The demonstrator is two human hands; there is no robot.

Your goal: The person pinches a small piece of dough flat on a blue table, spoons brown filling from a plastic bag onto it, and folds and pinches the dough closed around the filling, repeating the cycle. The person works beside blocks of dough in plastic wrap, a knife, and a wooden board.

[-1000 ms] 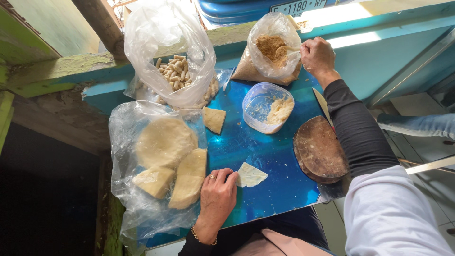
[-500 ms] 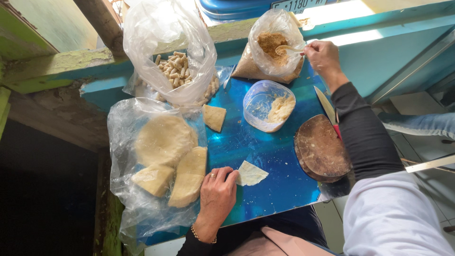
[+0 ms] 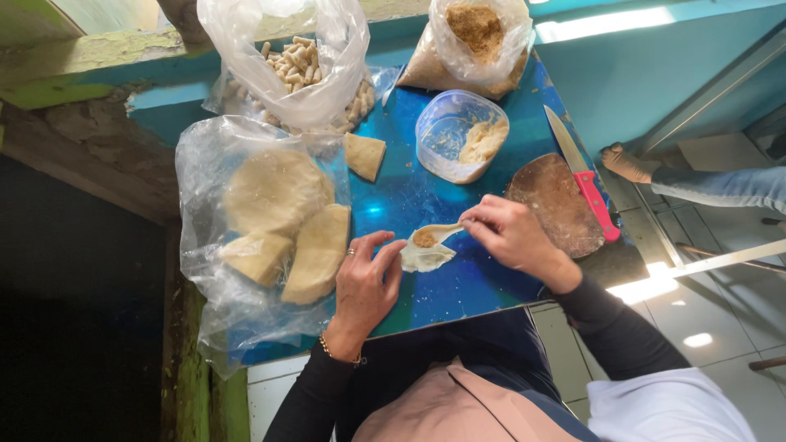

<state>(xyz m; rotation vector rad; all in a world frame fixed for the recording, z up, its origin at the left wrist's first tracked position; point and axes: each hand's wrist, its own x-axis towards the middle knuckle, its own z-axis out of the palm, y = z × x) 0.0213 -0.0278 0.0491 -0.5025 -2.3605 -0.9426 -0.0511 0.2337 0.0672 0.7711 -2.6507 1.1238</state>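
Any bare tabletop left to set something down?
One bare patch of shiny blue tabletop: between the loose dough wedge, the clear plastic tub and the hands. A smaller strip lies at the near edge under the right hand. Left side and far edge are crowded with plastic bags.

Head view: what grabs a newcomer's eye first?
At the middle of the glossy blue table, the right hand holds a spoon of brown filling over a pale dough wrapper that the left hand steadies. To the left lies a clear bag of dough sheets; at the right edge, a red-handled knife rests on a round wooden board.
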